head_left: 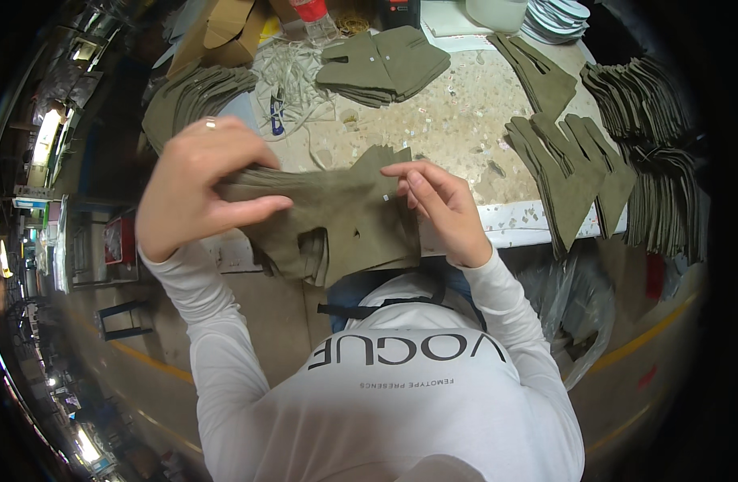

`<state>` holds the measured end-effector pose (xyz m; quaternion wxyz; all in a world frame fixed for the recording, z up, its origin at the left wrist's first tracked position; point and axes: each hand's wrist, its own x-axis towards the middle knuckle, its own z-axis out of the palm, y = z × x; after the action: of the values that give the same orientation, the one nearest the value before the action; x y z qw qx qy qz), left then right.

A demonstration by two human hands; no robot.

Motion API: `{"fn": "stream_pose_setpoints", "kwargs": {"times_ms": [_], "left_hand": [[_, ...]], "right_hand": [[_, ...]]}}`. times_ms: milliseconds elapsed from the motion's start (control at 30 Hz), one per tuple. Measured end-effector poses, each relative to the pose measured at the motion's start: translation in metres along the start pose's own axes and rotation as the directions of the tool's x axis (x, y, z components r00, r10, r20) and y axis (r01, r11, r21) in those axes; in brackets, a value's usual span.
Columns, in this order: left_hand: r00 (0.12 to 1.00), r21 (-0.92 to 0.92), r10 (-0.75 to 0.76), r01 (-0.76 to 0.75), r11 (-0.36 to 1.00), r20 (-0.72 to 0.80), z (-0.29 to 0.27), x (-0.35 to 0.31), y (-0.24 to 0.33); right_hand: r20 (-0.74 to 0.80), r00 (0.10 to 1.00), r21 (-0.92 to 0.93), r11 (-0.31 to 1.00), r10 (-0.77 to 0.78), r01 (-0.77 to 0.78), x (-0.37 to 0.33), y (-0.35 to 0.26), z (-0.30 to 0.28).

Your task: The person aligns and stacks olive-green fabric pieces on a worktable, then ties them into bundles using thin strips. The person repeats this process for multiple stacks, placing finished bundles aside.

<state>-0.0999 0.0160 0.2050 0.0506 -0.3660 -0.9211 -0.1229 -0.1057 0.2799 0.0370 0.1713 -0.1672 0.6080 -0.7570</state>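
My left hand [204, 181] is closed around the left end of a stack of olive-green cut fabric pieces [329, 213], its thumb on top. The stack hangs over the near table edge; its top piece has a cut-out slot, a small dark hole and a small white sticker [387, 198]. By the stack's right edge is my right hand [445, 205], with the index finger stretched across the cloth and the thumb apart from it. Its other fingers are curled and partly hidden, and I see nothing held in it.
Another slotted fabric stack [385, 68] lies at the back, beside tangled pale strips [293, 80] and a blue-handled cutter [277, 116]. More fabric piles [638, 104] line the right side, with pointed pieces [566, 173] overhanging the edge. A cardboard box [224, 32] stands back left.
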Motion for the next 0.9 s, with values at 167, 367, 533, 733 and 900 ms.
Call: {"fn": "stream_pose_setpoints", "kwargs": {"times_ms": [167,367,533,733,900], "left_hand": [[0.979,0.086,-0.143,0.156,0.984,-0.147,-0.031,-0.007,0.0],[0.89,0.245,-0.352,0.425,0.871,-0.29,-0.044,-0.006,-0.041],[0.821,0.505,-0.321,0.55,0.666,-0.471,-0.032,-0.036,-0.051],[0.869,0.339,-0.39,0.481,0.809,-0.304,0.089,-0.057,-0.023],[0.858,0.296,-0.387,0.487,0.822,-0.338,0.165,-0.076,0.013]], "right_hand": [[-0.058,0.994,-0.138,0.987,-0.094,0.086,0.009,0.007,-0.007],[-0.081,0.996,-0.167,0.985,-0.045,0.031,0.015,0.013,-0.027],[-0.076,0.966,-0.58,0.799,-0.248,0.159,0.029,0.01,-0.033],[0.415,0.846,-0.737,0.421,-0.334,0.528,0.067,0.011,-0.019],[0.651,0.754,-0.695,0.332,-0.084,0.637,0.083,0.026,0.013]]}}
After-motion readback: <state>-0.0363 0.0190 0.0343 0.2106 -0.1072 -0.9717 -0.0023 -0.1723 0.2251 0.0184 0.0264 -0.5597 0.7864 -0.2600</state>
